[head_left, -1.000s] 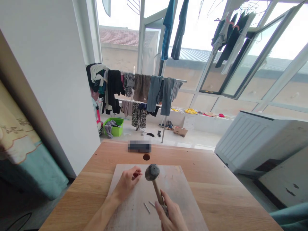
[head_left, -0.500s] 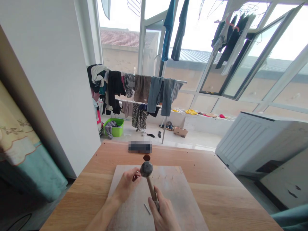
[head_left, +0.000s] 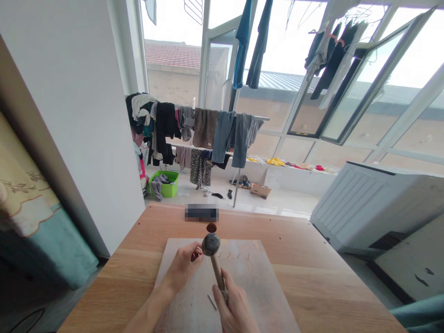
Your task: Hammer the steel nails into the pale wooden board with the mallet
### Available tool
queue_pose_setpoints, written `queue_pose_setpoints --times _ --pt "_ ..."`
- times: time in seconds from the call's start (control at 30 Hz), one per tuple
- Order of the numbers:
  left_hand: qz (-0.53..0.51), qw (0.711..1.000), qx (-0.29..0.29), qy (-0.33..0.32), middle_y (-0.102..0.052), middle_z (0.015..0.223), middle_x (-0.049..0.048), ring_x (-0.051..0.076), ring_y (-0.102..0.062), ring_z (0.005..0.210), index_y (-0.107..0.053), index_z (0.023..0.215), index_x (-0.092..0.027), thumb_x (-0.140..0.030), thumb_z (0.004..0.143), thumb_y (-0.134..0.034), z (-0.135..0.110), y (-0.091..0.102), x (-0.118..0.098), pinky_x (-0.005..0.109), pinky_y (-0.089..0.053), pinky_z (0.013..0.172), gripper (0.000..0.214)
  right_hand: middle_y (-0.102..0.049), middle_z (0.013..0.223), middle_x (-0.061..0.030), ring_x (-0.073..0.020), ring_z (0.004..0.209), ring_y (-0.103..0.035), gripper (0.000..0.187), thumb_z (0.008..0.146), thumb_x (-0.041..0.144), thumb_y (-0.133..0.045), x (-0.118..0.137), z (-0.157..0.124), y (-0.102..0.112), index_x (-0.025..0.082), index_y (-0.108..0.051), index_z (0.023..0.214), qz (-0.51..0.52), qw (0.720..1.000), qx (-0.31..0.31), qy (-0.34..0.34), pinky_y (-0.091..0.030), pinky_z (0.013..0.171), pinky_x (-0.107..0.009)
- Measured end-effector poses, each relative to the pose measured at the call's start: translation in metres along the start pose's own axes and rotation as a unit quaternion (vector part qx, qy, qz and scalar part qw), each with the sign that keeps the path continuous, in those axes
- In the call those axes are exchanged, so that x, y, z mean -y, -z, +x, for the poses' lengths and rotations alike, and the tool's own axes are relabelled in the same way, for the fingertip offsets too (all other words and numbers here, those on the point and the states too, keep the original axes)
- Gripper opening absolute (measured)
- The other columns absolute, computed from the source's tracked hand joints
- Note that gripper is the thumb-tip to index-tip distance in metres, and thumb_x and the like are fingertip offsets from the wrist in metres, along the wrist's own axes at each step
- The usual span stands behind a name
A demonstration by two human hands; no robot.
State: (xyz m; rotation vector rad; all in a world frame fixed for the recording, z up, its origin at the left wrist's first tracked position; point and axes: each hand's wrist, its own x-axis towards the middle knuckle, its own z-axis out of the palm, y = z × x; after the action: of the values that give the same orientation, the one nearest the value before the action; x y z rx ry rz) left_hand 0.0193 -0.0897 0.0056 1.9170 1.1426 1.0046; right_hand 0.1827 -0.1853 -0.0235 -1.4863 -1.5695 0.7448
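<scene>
My right hand [head_left: 236, 303] is wrapped around the wooden handle of a hammer [head_left: 218, 273], whose dark round head is raised over the far part of a flat board [head_left: 243, 286]. Just left of that head, my left hand [head_left: 185, 263] has its thumb and fingers pinched together. Whatever is between the fingertips is hidden or too small to make out. Several thin nails [head_left: 238, 255] stand upright in a row in the board, right of the hammer head. A loose metal rod or large nail [head_left: 212, 302] lies on the board between my hands.
Beneath the board is a wooden table [head_left: 312, 277]. A small round brown object [head_left: 211, 227] and a blurred dark box [head_left: 201, 212] sit toward its far edge. Beyond stand a laundry rack [head_left: 204, 129] and a green basket [head_left: 169, 187]; a white cabinet [head_left: 374, 208] is at right.
Both hands stay nearly in place. The hammer head sits a touch lower or has barely shifted; nothing has been let go.
</scene>
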Motion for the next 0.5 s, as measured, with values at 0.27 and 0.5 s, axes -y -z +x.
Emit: queue_pose_setpoints --times 0.27,0.5 --pt "-0.006 1.000 0.010 -0.007 -0.068 0.078 0.0002 0.015 -0.060 0.067 -0.066 0.096 -0.019 -0.013 0.082 -0.051 0.001 0.000 0.005 0.022 -0.044 0.064 0.022 -0.068 0.064 -0.0037 -0.0186 0.054 -0.063 0.065 0.097 0.062 -0.033 -0.014 -0.001 -0.007 0.013 -0.062 0.126 -0.048 0.999 0.009 0.014 -0.047 0.056 -0.025" --pt "0.092 0.995 0.023 -0.023 -0.071 0.096 0.0045 0.019 -0.066 0.084 -0.061 0.113 -0.020 -0.019 0.091 -0.052 -0.010 0.011 -0.002 0.030 -0.051 0.079 0.024 -0.074 0.069 -0.0090 -0.0225 0.060 -0.068 0.085 0.090 0.078 -0.026 -0.021 -0.012 0.015 0.011 -0.067 0.121 -0.061 0.998 -0.017 0.006 -0.051 0.060 -0.027"
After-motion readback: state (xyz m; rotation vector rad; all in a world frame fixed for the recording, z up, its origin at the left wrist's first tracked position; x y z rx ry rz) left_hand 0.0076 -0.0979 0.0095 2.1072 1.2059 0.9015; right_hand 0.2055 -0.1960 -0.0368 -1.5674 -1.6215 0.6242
